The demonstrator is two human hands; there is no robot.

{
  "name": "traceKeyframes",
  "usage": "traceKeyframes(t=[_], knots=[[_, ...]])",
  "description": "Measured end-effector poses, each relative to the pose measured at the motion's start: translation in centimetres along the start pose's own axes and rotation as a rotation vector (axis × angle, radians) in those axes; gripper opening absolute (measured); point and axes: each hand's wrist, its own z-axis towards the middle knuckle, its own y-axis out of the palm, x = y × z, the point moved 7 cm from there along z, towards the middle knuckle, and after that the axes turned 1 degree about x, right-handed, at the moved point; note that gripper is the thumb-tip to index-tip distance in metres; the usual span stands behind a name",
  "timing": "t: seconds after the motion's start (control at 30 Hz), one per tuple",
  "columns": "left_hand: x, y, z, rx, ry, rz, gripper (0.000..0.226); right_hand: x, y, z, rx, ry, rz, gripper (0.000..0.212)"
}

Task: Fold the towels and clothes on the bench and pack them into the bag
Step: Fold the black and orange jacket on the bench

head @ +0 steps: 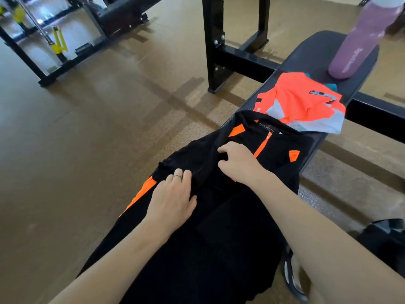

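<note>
A black top with orange panels and an orange zipper (274, 148) lies spread along the black bench (311, 55), its sleeve hanging over the left edge. My left hand (173, 198) lies flat on the fabric with fingers straight, pressing near the orange-striped sleeve. My right hand (236, 161) has its fingers curled, pinching a fold of the black fabric left of the zipper. Beyond the top sits a crumpled neon-orange and grey garment (304, 106) with a bit of teal cloth under it. A dark bag (385, 240) shows partly at the right edge, on the floor.
A purple water bottle (361, 42) stands at the bench's far end. A black steel rack frame (215, 44) rises left of the bench. Gym equipment with yellow parts (58, 43) stands at the far left. A shoe (292, 279) rests on the brown floor by the bench.
</note>
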Motion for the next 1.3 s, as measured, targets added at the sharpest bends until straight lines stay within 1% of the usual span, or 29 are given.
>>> traceKeyframes(t=[0.03, 0.07, 0.13, 0.17, 0.23, 0.27, 0.3, 0.37, 0.4, 0.47, 0.53, 0.67, 0.83, 0.93, 1.0, 1.03, 1.13, 1.2, 1.3], knots=[[-0.4, 0.1, 0.1, -0.001, -0.015, -0.045, 0.045, 0.1, -0.3, 0.0, 0.01, 0.033, 0.048, 0.048], [-0.6, 0.2, 0.1, -0.004, -0.008, -0.098, 0.036, 0.3, -0.6, 0.0, 0.031, 0.067, 0.091, 0.044], [-0.5, -0.1, 0.0, 0.014, 0.059, -0.18, 0.013, 1.0, -1.1, 0.0, 0.084, 0.13, 0.148, 0.036], [-0.3, -0.5, 0.0, 0.032, 0.107, -0.2, 0.012, 1.2, -1.3, 0.0, 0.109, 0.138, 0.137, 0.034], [0.1, -1.0, -0.1, 0.05, 0.192, -0.138, 0.015, 1.1, -1.5, 0.2, 0.154, 0.07, 0.05, 0.035], [0.3, -1.0, -0.1, 0.053, 0.225, -0.067, 0.019, 0.5, -1.5, 0.2, 0.168, -0.015, 0.005, 0.04], [0.4, -1.1, 0.0, 0.043, 0.237, 0.01, 0.028, -0.4, -1.2, 0.2, 0.17, -0.127, -0.043, 0.047], [-0.2, -1.2, 0.5, 0.01, 0.217, 0.107, 0.046, -2.2, 0.2, 0.2, 0.125, -0.355, -0.182, 0.057], [-0.6, -1.1, 0.7, -0.013, 0.194, 0.134, 0.053, -2.9, 1.1, 0.2, 0.084, -0.428, -0.263, 0.059], [-1.6, -1.1, 0.7, -0.086, 0.137, 0.155, 0.061, -3.6, 2.6, 0.1, 0.011, -0.465, -0.38, 0.057], [-2.0, -0.9, 0.5, -0.173, 0.11, 0.16, 0.06, -4.0, 3.3, 0.0, 0.017, -0.47, -0.452, 0.05], [-2.4, -0.5, -0.3, -0.274, 0.062, 0.043, 0.032, -3.9, 2.8, -0.1, 0.091, -0.451, -0.534, 0.035], [-3.6, 0.5, -1.7, -0.363, 0.021, -0.01, 0.017, -3.2, 1.5, -0.6, 0.071, -0.414, -0.536, 0.021], [-3.8, 0.7, -2.6, -0.35, 0.037, 0.028, 0.025, -2.9, 0.8, -1.3, 0.063, -0.388, -0.541, 0.02], [-3.7, 0.6, -3.1, -0.275, 0.079, 0.049, 0.034, -2.7, 0.4, -1.8, 0.063, -0.372, -0.553, 0.018], [-3.4, 0.5, -3.2, -0.237, 0.127, 0.054, 0.034, -2.5, 0.3, -2.1, 0.053, -0.359, -0.558, 0.017], [-1.8, -0.3, -3.3, -0.116, 0.261, 0.038, 0.022, -1.6, 0.3, -2.5, -0.004, -0.301, -0.559, 0.015], [-0.3, -0.6, -3.3, -0.112, 0.323, 0.001, 0.015, -1.0, 0.4, -2.7, -0.038, -0.257, -0.564, 0.019], [1.0, -0.4, -3.5, -0.156, 0.366, -0.022, 0.027, -0.4, 0.2, -2.9, -0.022, -0.204, -0.537, 0.023]])
